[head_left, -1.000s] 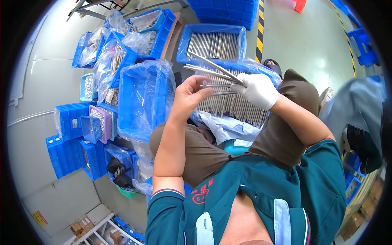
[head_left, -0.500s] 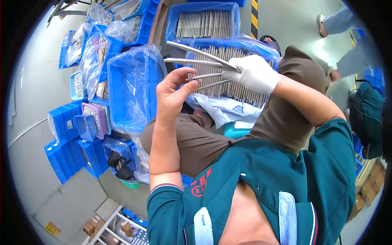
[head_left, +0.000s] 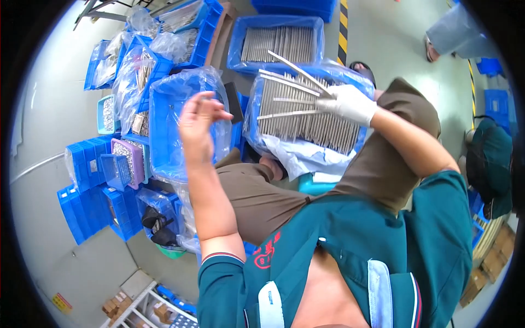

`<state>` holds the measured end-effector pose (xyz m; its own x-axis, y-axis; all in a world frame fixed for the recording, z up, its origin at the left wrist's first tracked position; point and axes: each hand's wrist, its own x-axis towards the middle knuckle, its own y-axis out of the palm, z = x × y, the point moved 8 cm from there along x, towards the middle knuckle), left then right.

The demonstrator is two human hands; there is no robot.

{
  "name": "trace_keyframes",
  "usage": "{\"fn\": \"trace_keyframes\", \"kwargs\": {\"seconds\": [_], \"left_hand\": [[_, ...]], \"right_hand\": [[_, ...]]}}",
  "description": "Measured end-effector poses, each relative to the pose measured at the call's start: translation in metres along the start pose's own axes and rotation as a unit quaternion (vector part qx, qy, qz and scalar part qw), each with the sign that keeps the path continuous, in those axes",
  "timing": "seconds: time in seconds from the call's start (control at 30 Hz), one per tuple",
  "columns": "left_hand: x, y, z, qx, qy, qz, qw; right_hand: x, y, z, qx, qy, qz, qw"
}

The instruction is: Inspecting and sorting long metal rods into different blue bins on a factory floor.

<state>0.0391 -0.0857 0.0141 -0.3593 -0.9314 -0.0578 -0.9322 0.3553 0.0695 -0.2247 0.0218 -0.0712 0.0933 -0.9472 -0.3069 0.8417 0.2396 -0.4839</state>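
Squeezing rods point(head_left: 297, 71) by one end, a good grip, my right hand point(head_left: 353, 104) is hanging over the bin point(head_left: 253, 117). Left of the bin, my half-curled left hand point(head_left: 198, 119) is holding something or nothing, I can't tell. The rods are looking stiff, slippery, not heavy.

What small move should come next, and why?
Probably bring the left hand toward the metal rods: the gloved right hand holds them fanned, free ends pointing left, while the left hand is apart from them.
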Motion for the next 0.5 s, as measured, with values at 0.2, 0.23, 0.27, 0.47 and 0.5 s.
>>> {"fn": "trace_keyframes", "kwargs": {"seconds": [0.2, 0.23, 0.27, 0.47, 0.5], "left_hand": [[0.008, 0.016, 0.022, -0.059, -0.064, 0.049, 0.995], [0.007, 0.019, 0.029, -0.071, -0.096, 0.056, 0.991], [0.005, 0.022, 0.035, -0.078, -0.122, 0.059, 0.988], [-0.009, 0.054, 0.066, -0.19, -0.235, 0.164, 0.939], [-0.013, 0.057, 0.071, -0.149, -0.238, 0.137, 0.95]], "right_hand": [[-0.009, 0.018, 0.008, 0.083, 0.062, 0.083, 0.991], [-0.01, 0.02, 0.009, 0.111, 0.075, 0.092, 0.987], [-0.011, 0.015, 0.019, 0.108, 0.064, 0.085, 0.989], [0.003, 0.019, 0.026, 0.171, 0.049, 0.092, 0.98], [0.002, 0.016, 0.035, 0.164, 0.013, 0.049, 0.985]]}}
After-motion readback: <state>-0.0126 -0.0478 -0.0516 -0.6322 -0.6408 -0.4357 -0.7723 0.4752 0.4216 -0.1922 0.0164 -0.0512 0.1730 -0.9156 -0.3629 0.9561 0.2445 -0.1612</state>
